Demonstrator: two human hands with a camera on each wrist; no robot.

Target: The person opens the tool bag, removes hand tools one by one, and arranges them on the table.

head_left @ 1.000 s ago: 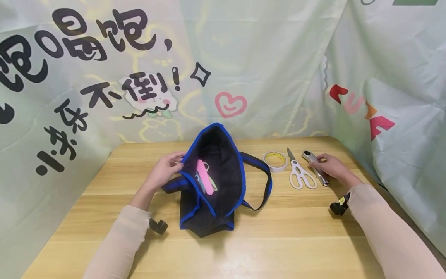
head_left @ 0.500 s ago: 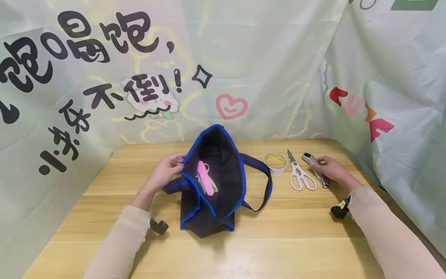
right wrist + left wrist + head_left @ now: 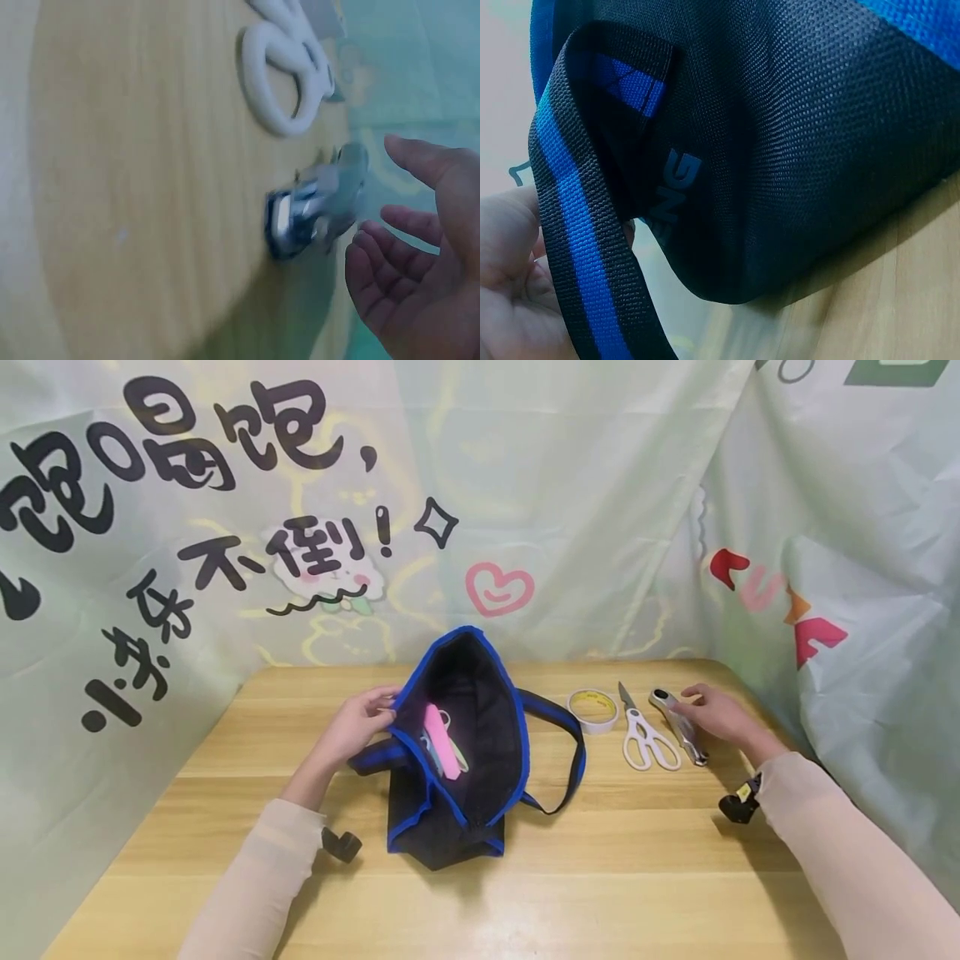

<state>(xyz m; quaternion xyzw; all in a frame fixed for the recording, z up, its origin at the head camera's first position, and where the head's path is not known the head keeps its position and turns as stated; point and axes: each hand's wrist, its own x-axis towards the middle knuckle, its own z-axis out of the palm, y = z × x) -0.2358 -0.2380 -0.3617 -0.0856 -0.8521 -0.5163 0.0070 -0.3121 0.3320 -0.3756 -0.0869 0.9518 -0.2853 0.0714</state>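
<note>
- Utility knife (image 3: 678,727): a silver, metal-bodied tool lying flat on the wooden table (image 3: 600,860), at the right end of a row of 3 things, just right of the white-handled scissors (image 3: 647,735); the roll of tape (image 3: 593,708) lies further left.
- Right hand (image 3: 712,712): just beside the knife's far end. In the right wrist view the fingers are spread and relaxed next to the knife body (image 3: 315,206), clamped on nothing; whether a fingertip touches the metal cannot be told.
- Left hand (image 3: 356,727): pinches the near rim of the black bag with blue trim (image 3: 457,752) and props its mouth open; the left wrist view shows the strap (image 3: 581,225) running across the palm.
- Inside the bag a pink item (image 3: 440,740) shows with other small things.
- Likely risks: with the fingers loose, a grab at the smooth metal could push the knife across the table or against the scissors rather than lift it.
- If the blade is out, a careless grasp could cut; the blade's state cannot be told.
- Should the left pinch slacken, the soft mouth would likely sag shut.
</note>
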